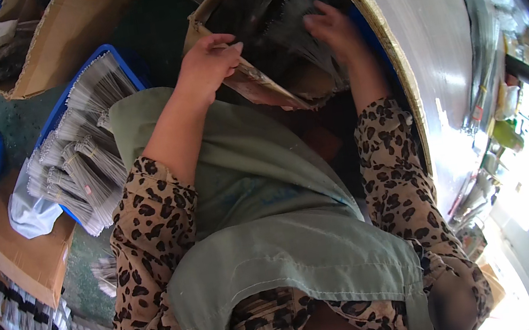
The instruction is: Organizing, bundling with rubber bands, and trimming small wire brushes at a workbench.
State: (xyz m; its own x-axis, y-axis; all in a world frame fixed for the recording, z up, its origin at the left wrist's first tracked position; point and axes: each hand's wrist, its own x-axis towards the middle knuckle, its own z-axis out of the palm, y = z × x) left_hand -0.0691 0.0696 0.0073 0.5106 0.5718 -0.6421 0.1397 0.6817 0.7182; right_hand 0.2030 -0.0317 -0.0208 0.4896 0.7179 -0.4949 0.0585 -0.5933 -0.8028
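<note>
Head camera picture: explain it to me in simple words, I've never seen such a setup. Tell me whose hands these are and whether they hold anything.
There is no robot here. The wearer's head carries two wide fisheye cameras; this left one looks down, so straight edges bend. You see the wearer's grey-green apron, leopard-print sleeves and two bare hands. The left hand is at the edge of an open cardboard box; the right hand reaches in beside thin grey strands. Whether either hand grips anything is unclear. To the left, a blue crate holds bundled grey strands. To the right is a pale worktop, cluttered along its far side.
</note>
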